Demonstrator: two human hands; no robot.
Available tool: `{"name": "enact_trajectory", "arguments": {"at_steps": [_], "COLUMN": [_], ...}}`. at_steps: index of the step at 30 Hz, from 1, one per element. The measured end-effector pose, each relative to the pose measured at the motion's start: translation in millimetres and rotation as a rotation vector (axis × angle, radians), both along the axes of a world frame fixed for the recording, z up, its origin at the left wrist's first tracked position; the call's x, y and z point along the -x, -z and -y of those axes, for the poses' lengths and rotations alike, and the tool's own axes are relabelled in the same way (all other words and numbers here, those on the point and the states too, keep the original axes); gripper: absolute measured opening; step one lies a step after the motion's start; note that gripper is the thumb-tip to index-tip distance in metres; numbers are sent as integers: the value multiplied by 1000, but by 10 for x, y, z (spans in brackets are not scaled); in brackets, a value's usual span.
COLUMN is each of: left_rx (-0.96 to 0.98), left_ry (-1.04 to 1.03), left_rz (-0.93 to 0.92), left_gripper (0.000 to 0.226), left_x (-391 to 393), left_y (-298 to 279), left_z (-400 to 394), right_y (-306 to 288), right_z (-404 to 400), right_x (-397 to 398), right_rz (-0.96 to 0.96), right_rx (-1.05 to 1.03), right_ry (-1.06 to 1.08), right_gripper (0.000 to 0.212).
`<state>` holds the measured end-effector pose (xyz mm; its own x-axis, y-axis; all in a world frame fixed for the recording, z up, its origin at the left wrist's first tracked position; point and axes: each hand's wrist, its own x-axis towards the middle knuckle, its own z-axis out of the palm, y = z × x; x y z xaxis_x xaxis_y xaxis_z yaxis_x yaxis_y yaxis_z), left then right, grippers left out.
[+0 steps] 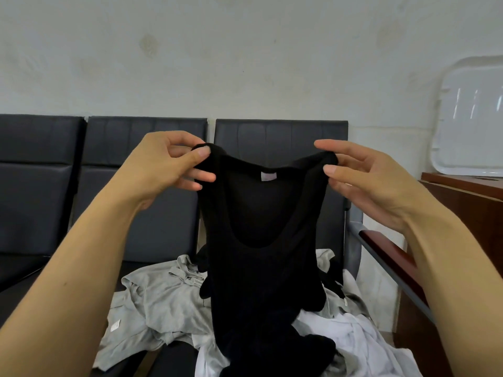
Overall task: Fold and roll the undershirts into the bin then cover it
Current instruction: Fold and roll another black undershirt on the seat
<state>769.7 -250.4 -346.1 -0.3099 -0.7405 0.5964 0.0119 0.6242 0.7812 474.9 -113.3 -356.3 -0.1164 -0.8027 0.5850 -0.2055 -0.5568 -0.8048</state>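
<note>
At nine o'clock I see a row of dark padded seats (136,186) backed against a pale wall (245,50). My left hand (163,164) is raised in front of them, thumb and curled fingers pinching the left strap of the black undershirt (261,240). The undershirt hangs between my hands at the centre of my view, neckline facing me, a small pale label (267,176) showing at twelve o'clock on it, its lower end draping onto the heap below. That heap lies on the seat at six o'clock: grey undershirts (163,303) toward seven o'clock, white undershirts (362,341) toward five. My right hand (362,175) pinches the right strap between thumb and a finger, the remaining fingers spread loosely. At three o'clock a wooden cabinet (468,202) stands beside the seats, and a translucent white lid (471,118) leans upright on it against the wall. I cannot see the bin.
</note>
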Motion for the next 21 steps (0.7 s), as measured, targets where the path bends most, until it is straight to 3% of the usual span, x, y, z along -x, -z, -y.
{"name": "enact_trajectory", "arguments": {"at_steps": [3, 5, 8, 12, 16, 21], "left_rx": [61, 96, 183, 246, 276, 311], "left_ry": [-49, -37, -48, -33, -79, -105], "left_rz": [-42, -76, -37, -46, -136, -241], "left_gripper": [8, 7, 22, 25, 15, 12], "left_x": [-13, -19, -23, -17, -36, -95], "left_y": [-88, -144, -214, -281, -350, -462], "left_z": [-59, -103, -167, -289, -415, -557], "right_y": [-41, -61, -100, -180, -281, -420], "right_z": [-61, -114, -146, -183, -246, -404], "right_x": [-10, -28, -74, -134, -173, -239], "right_rz": [25, -128, -341, -312, -431, -477], "right_rx": [-9, -34, -14, 24, 35, 80], "right_ry": [-87, -23, 178, 280, 451, 468], "right_gripper": [49, 54, 58, 45, 33, 22]}}
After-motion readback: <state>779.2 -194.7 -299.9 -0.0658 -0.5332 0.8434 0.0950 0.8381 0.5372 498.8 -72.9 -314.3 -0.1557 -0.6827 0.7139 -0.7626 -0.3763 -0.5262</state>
